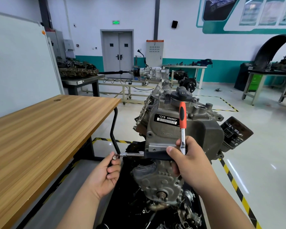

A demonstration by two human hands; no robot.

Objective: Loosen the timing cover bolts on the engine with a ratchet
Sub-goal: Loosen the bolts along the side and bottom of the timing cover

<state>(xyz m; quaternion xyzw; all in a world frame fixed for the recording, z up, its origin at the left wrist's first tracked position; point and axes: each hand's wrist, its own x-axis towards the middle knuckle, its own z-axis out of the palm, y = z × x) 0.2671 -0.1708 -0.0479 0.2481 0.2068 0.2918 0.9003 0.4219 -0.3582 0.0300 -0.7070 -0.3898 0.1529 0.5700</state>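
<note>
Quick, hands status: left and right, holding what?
Left hand: closed, fingers pinching the socket on the extension tip.
Right hand: closed around the ratchet near its head.

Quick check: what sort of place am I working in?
Probably an automotive training workshop: a bare engine up front, a gearbox-and-driveshaft rig behind it, and steel benches piled with parts along the walls.

At the one engine [165, 134] I count my left hand [104, 176] and right hand [191, 164], one ratchet [182, 116], one extension bar [134, 154], one socket [114, 157].
</note>
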